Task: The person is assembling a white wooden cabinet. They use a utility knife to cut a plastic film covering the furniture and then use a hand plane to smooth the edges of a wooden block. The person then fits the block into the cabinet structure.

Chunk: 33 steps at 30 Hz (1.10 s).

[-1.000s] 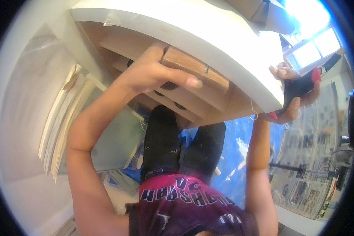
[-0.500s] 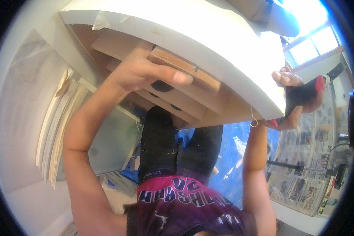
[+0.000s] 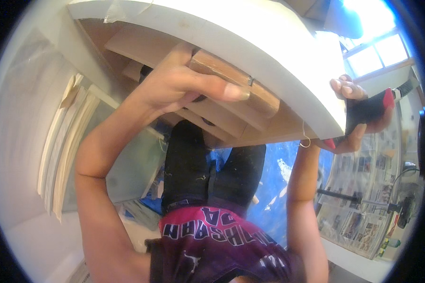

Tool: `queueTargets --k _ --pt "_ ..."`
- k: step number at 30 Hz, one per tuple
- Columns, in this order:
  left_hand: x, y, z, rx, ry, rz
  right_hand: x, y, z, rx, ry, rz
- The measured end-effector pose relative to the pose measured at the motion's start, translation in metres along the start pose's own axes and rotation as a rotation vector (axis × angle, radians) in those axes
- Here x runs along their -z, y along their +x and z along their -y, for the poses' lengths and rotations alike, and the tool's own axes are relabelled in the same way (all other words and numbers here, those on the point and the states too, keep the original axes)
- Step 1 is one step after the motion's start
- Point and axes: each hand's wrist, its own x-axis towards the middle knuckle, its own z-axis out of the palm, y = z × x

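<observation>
My left hand (image 3: pixel 179 87) grips a brown wooden block (image 3: pixel 236 80), its thumb lying along the near face. A small dark metal piece sits in the block's upper edge. The block lies just under the white rim (image 3: pixel 212 35) of a large board, whose underside has brown wooden slats (image 3: pixel 137 45). At the board's right corner, my right hand (image 3: pixel 348 144) is wrapped around a black-and-red power tool (image 3: pixel 367 112) with a ribbed black hose or cord sleeve (image 3: pixel 403 88). The tool's working face is hidden behind the corner. A loose thread (image 3: pixel 306 134) hangs there.
Thin pale boards (image 3: pixel 63 146) lean by the left wall, beside a greenish translucent panel (image 3: pixel 123 165). Blue sheeting (image 3: pixel 278 181) covers the floor below. A newspaper-covered surface (image 3: pixel 354 207) stands at right, with a dark bar (image 3: pixel 340 195) before it. A window (image 3: pixel 378 54) is upper right.
My left hand and the wooden block have shifted a little to the right along the rim. The white board sits slightly higher in view. My right hand keeps its hold on the tool.
</observation>
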Motion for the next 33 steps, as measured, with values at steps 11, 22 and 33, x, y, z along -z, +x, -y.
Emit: queueTargets --k 11,22,33 --pt "-0.036 0.002 0.013 0.151 0.139 -0.025 0.002 0.002 0.006 0.036 0.004 -0.02" --pt "-0.055 0.003 0.023 -0.002 0.039 -0.043 0.007 0.006 0.005 0.025 0.099 0.06" --pt "-0.054 0.002 0.017 0.016 0.036 -0.009 0.009 0.006 0.005 0.036 0.035 0.051"
